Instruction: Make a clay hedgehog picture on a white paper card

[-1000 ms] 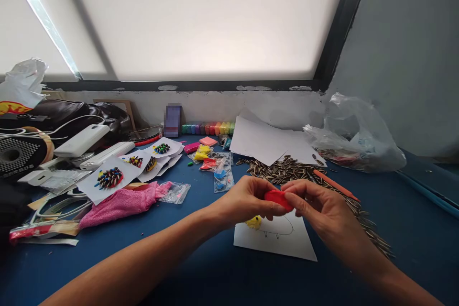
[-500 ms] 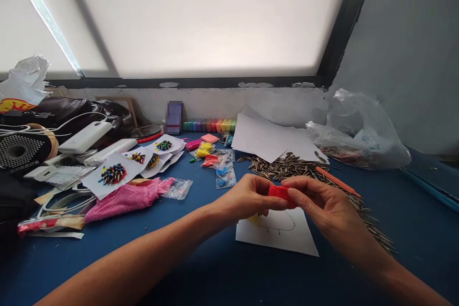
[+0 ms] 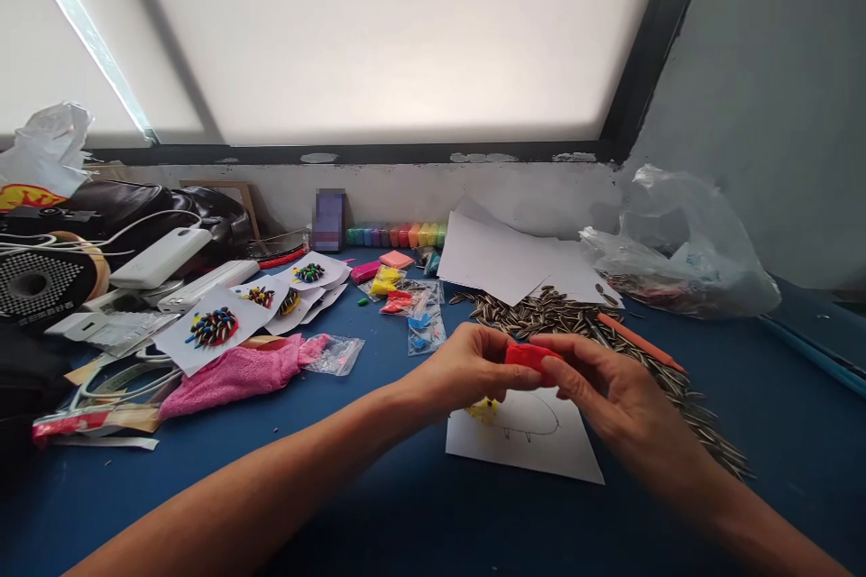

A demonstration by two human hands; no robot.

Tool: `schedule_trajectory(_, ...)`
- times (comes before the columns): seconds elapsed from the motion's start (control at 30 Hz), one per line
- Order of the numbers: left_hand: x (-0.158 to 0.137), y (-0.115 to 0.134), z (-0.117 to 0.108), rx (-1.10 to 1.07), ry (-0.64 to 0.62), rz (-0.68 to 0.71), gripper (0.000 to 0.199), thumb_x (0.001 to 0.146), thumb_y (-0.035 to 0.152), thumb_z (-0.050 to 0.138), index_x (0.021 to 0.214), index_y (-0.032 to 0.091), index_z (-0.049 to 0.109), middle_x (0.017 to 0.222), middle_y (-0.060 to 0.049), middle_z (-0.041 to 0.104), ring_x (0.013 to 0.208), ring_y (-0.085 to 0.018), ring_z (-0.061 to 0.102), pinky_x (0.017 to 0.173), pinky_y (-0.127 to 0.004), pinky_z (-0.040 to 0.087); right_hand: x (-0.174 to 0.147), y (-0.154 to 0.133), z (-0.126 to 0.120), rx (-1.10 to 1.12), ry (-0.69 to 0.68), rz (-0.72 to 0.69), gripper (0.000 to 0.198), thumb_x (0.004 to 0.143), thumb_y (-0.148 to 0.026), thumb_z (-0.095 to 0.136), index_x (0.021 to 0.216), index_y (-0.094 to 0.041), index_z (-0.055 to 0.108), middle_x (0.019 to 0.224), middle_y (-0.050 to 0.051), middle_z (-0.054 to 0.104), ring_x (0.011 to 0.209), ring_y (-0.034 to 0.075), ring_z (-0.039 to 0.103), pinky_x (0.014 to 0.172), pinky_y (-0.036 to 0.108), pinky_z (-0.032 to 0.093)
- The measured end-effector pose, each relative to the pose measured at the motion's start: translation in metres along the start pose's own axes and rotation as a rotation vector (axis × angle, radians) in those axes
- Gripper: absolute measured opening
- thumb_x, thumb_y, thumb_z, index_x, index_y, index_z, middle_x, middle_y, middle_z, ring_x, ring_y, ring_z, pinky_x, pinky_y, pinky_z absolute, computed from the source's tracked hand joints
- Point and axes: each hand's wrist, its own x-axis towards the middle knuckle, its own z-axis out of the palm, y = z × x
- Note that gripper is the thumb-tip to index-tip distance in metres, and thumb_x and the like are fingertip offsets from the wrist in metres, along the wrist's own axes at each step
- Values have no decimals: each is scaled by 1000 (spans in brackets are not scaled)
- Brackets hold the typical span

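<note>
Pinching the red lump at opposite ends, the fingers of the left hand and right hand are clamped on it; below them lies a drawn-on sheet. The lump looks light, soft and easily dented, probably modelling clay, more tacky than slippery; its ends seem the gentlest hold. Its long axis runs from left fingers to right, seemingly dipping slightly rightward.

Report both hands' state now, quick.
Left hand: closed, pinching one end of the red lump.
Right hand: closed, pinching the lump's other end.
</note>
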Motion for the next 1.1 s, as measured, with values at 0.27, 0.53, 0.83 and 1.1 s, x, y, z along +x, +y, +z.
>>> schedule_trajectory(0.27, -1, 8, -7, 102, -29, 22, 40, 75, 52, 73, 86, 13, 70, 78, -3, 67, 67, -12, 58, 61, -24, 42, 3, -7, -3, 68, -31, 42, 38, 88, -59, 54, 77, -24, 64, 72, 2, 63, 67, 18, 59, 63, 32, 50)
schedule_trajectory(0.53, -1, 8, -6, 53, 36, 62, 34, 81, 46, 69, 82, 12, 71, 80, -4, 69, 63, -10, 59, 61, -23, 42, 7, -8, -7, 122, -97, 142, 44, 80, -65, 61, 75, -22, 68, 70, 3, 65, 67, 17, 60, 64, 33, 54)
schedule_trajectory(0.83, 1, 10, -7, -26, 100, 70, 31, 75, 39, 76, 87, 11, 70, 73, -2, 65, 64, -10, 56, 60, -23, 41, 6, -6, -7, 147, -80, 151, 42, 81, -62, 62, 87, -22, 72, 69, 2, 64, 65, 17, 60, 64, 33, 54)
schedule_trajectory(1.1, 1, 8, -5, -38, 108, 71, 29, 75, 35, 76, 89, 11, 71, 73, -3, 66, 63, -10, 58, 59, -23, 42, 8, -9, -6, 201, -114, 218, 37, 74, -60, 68, 82, -23, 71, 72, 2, 65, 65, 16, 59, 64, 33, 52)
